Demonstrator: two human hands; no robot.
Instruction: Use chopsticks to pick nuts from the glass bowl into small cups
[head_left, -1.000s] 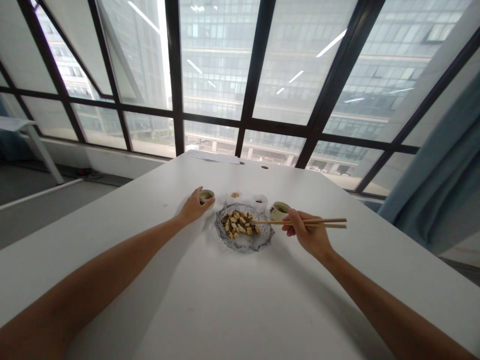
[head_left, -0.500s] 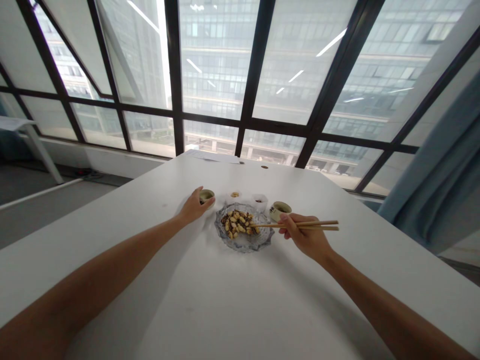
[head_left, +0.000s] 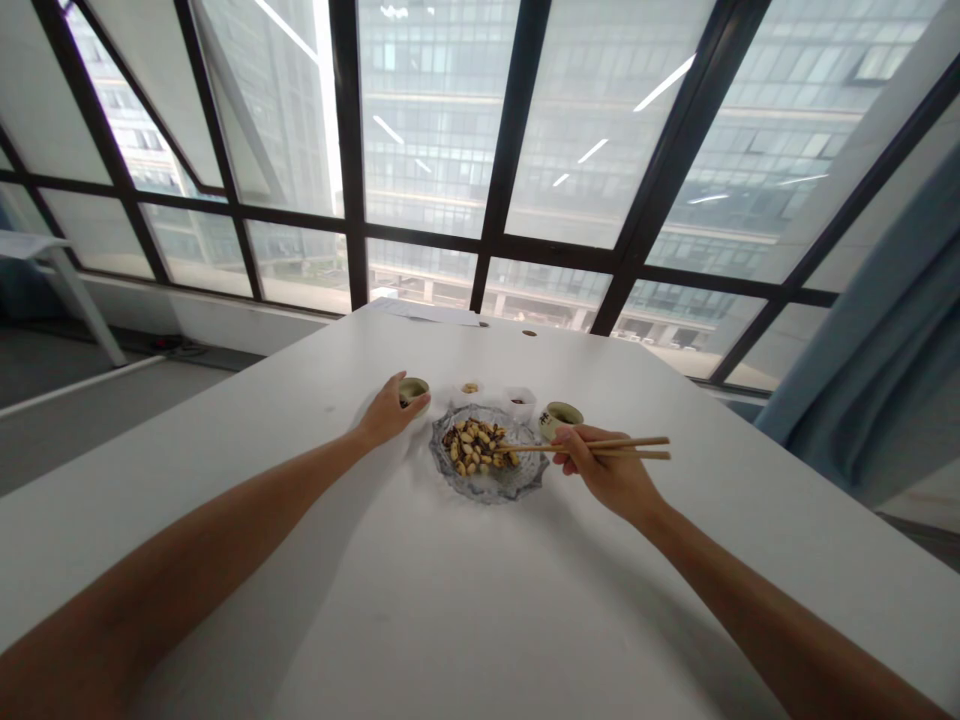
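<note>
My left hand (head_left: 391, 411) is closed around the side of a small green cup (head_left: 414, 390) standing on the table. In my right hand (head_left: 604, 470) is a pair of wooden chopsticks (head_left: 630, 448). Their tips reach into a heap of pale, nut-like pieces mixed with dark bits (head_left: 471, 447); whether they pinch a piece I cannot tell. The heap lies on the left side of a scalloped clear glass plate (head_left: 491, 492). Just behind my right hand stands a second green cup with dark lettering (head_left: 559, 418).
Behind the plate are two small white containers, one with yellowish pieces (head_left: 469, 389) and one with something dark (head_left: 519, 402). Papers (head_left: 424, 313) lie at the far edge of the white table (head_left: 420, 600). Windows rise beyond; a blue curtain (head_left: 862, 370) hangs at right.
The chopsticks have shifted slightly left, their tips moving a little further into the heap. My left hand stays on the cup.
</note>
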